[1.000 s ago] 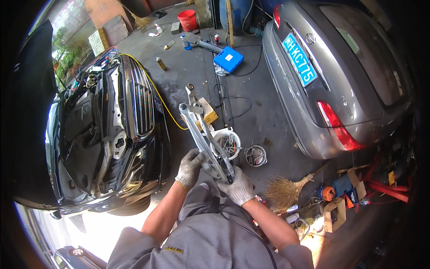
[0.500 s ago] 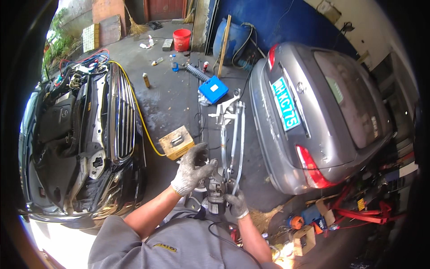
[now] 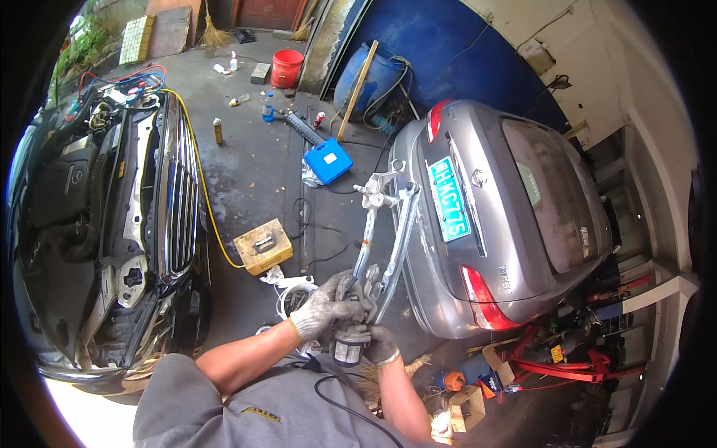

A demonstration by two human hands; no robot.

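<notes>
In front of my chest I hold a windscreen wiper linkage (image 3: pixel 403 231), its long metal rods pointing away from me and slightly right. The dark, cylindrical wiper motor (image 3: pixel 349 351) forms its near end. My left hand (image 3: pixel 328 305), in a grey-and-white knit work glove, is closed around the linkage just above the motor. My right hand (image 3: pixel 383 346), gloved alike, grips the near end from the right, beside the motor. Its fingertips are partly hidden behind the assembly. The far bracket of the linkage overlaps the rear of the grey car (image 3: pixel 508 224) in view.
A dark car (image 3: pixel 82 224) with its bonnet up stands at left, a yellow hose (image 3: pixel 200 172) along its front. On the floor lie a wooden box (image 3: pixel 263 246), a blue case (image 3: pixel 328 160) and a cable. A red bucket (image 3: pixel 287 69) and blue barrel (image 3: pixel 366 82) stand farther back.
My left hand has come down from a spread pose and closed on the linkage above the motor. The linkage now tilts more to the right. The whole view has also turned and shifted.
</notes>
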